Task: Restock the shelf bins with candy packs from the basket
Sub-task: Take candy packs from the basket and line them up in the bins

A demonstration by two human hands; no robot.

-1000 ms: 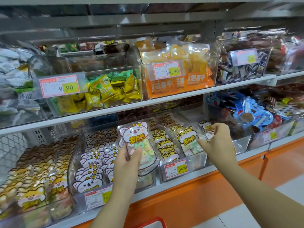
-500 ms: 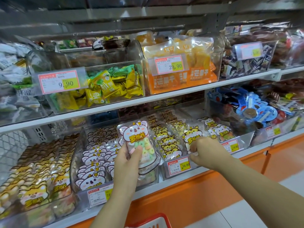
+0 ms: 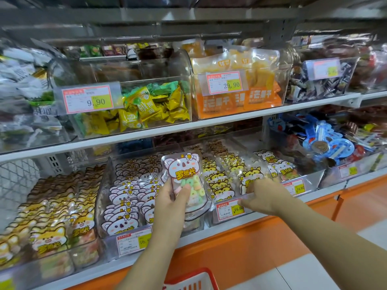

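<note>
My left hand (image 3: 170,203) grips a clear koala-shaped candy pack (image 3: 185,174) with pastel rings inside, upright in front of the lower shelf. Behind it is the koala-pack bin (image 3: 129,239), full of rows of the same packs. My right hand (image 3: 262,194) curls its fingers over the front rim of the neighbouring tiger-pack bin (image 3: 228,214), right beside its price tag. The red rim of the basket (image 3: 192,278) shows at the bottom edge, between my forearms.
A bin of shiba-dog packs (image 3: 50,237) stands at the lower left, and a part-filled koala bin (image 3: 301,181) to the right. The upper shelf (image 3: 209,122) carries bins of green-yellow sweets, orange bags and dark wrapped candy. An orange base panel runs below.
My right hand has come back from the far right bin to the tiger bin's front rim. The left hand keeps the koala pack in about the same place. The view shifted slightly upward.
</note>
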